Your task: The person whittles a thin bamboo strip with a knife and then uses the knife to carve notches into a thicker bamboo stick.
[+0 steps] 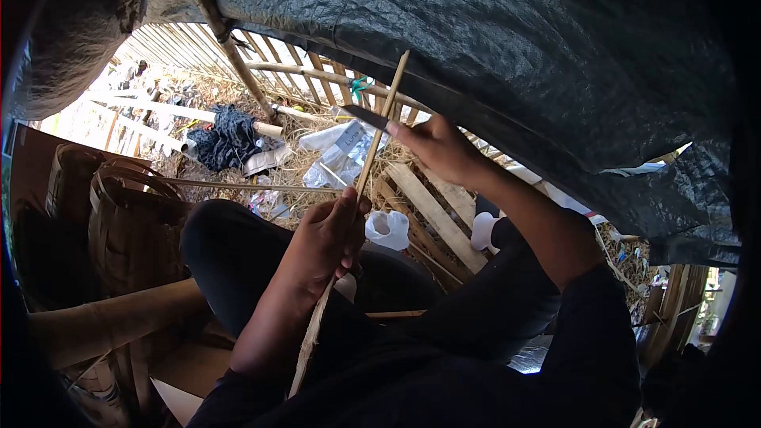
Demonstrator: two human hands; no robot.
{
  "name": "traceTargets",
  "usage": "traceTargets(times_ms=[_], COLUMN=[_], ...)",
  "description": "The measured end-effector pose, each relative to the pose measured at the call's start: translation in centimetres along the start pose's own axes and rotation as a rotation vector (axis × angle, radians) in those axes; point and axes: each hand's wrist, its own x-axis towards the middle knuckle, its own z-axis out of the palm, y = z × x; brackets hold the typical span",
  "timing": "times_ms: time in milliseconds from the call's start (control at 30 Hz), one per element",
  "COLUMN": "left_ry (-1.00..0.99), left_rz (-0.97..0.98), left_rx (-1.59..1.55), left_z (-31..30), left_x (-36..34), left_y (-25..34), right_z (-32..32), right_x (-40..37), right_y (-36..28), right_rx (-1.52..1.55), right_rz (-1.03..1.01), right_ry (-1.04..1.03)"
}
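My left hand (326,234) is closed around a long, thin bamboo strip (384,123), which slants from my lap up toward the dark sheeting. Below the hand, the strip's lower end looks rough and frayed. My right hand (441,150) grips a knife (366,116) by its handle, which the fingers mostly hide. The dark blade points up and left and crosses the strip above my left hand.
Black plastic sheeting (507,47) hangs low ahead and to the right. Woven baskets (131,222) and a thick bamboo pole (119,321) are at my left. Wooden planks (432,206), a white plastic container (387,230) and dark cloth (230,139) lie on the straw-covered ground.
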Motion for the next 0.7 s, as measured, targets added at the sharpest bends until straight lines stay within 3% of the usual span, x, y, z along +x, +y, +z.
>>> traceTargets(times_ms=[67,100,133,200,233,333,400,467,500,600,633,667,700], left_ry=[0.017,0.017,0.021,0.026,0.014,0.005,0.004,0.002,0.000,0.025,0.029,0.032,0.033], left_rz=[-0.026,-0.030,-0.027,-0.014,-0.001,0.008,-0.003,0.017,0.023,-0.020,-0.028,-0.036,-0.033], left_rx=[0.027,0.030,0.056,0.081,0.073,0.059,0.065,0.095,0.095,0.093,0.063,0.032,0.031], left_z=[-0.2,-0.1,0.0,0.1,0.2,0.1,0.0,0.1,0.1,0.0,0.0,-0.1,-0.1], left_x=[0.0,0.1,0.2,0.1,0.1,0.3,0.2,0.1,0.2,0.2,0.2,0.1,0.1], left_y=[-0.3,-0.3,-0.5,-0.5,-0.3,-0.4,-0.6,-0.3,-0.2,-0.3,-0.4,-0.5,-0.5], right_z=[2.9,2.2,0.7,-0.5,-0.3,3.0,0.6,0.1,0.3,4.0,3.2,1.9,1.3], right_x=[-1.6,-1.5,-1.1,0.5,0.2,-1.9,-1.6,0.2,-0.9,-4.0,-3.5,-2.8,-2.2], right_y=[-0.4,-0.6,-1.3,-0.3,-0.4,-0.7,-1.6,0.9,-0.9,-2.6,-2.3,-2.2,-1.6], right_rx=[0.077,0.023,-0.062,0.095,0.040,0.085,-0.031,0.077,0.030,0.172,0.084,0.042,0.040], right_rz=[-0.152,-0.111,0.078,0.002,0.066,-0.126,0.069,-0.005,0.086,-0.108,-0.070,0.094,0.091], right_ry=[-0.010,-0.063,-0.094,0.053,0.072,-0.058,-0.109,0.006,-0.010,-0.103,-0.161,-0.153,-0.153])
